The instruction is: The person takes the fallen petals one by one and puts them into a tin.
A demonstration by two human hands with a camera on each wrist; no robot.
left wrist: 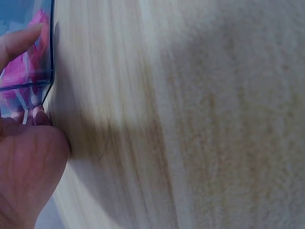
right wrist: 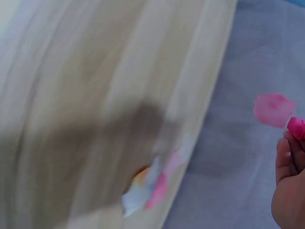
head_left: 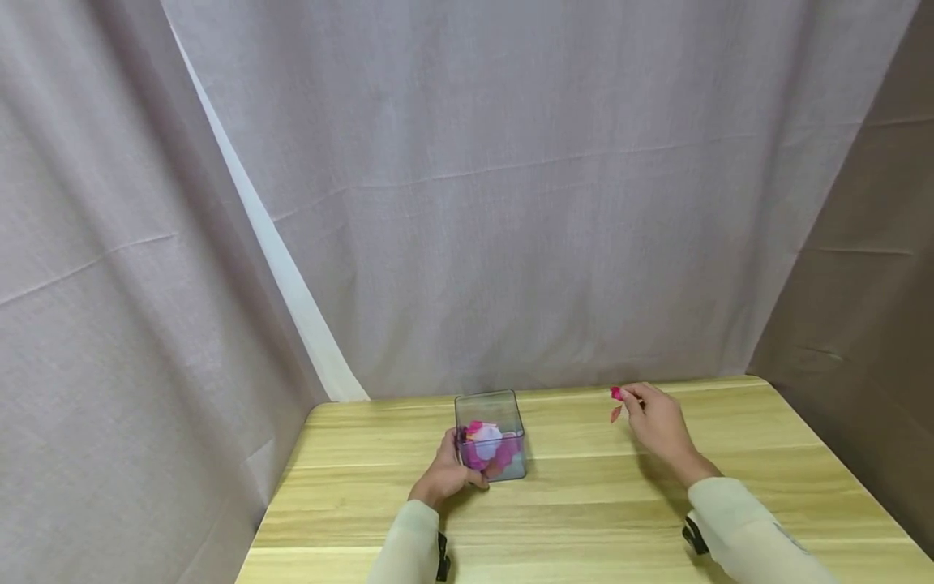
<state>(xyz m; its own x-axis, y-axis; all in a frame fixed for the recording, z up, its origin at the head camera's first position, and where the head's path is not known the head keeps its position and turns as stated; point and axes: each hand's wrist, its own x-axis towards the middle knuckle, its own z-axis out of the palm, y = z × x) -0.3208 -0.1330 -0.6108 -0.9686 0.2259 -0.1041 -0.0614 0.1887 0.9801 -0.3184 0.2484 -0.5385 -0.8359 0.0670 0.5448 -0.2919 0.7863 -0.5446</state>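
Note:
My left hand (head_left: 447,474) grips a clear plastic box (head_left: 514,466) by its left side, thumb along the near wall. Inside the box lies a heap of petals (head_left: 503,454), magenta, pink and white. In the left wrist view, the thumb (left wrist: 19,45) crosses the wall, with bright pink petals (left wrist: 40,52) behind it. Off to the right, my right hand (head_left: 660,426) pinches a bright pink petal (head_left: 616,392) above the table. A paler petal (head_left: 616,414) shows just below those fingertips; in the right wrist view a light pink petal (right wrist: 274,109) appears beside them.
A wood-grain table (head_left: 569,519) spans the area below both hands. Grey curtains (head_left: 511,203) hang right behind its far edge and along the sides. White, orange and pink petals (right wrist: 138,193) show blurred against the tabletop near the edge in the right wrist view.

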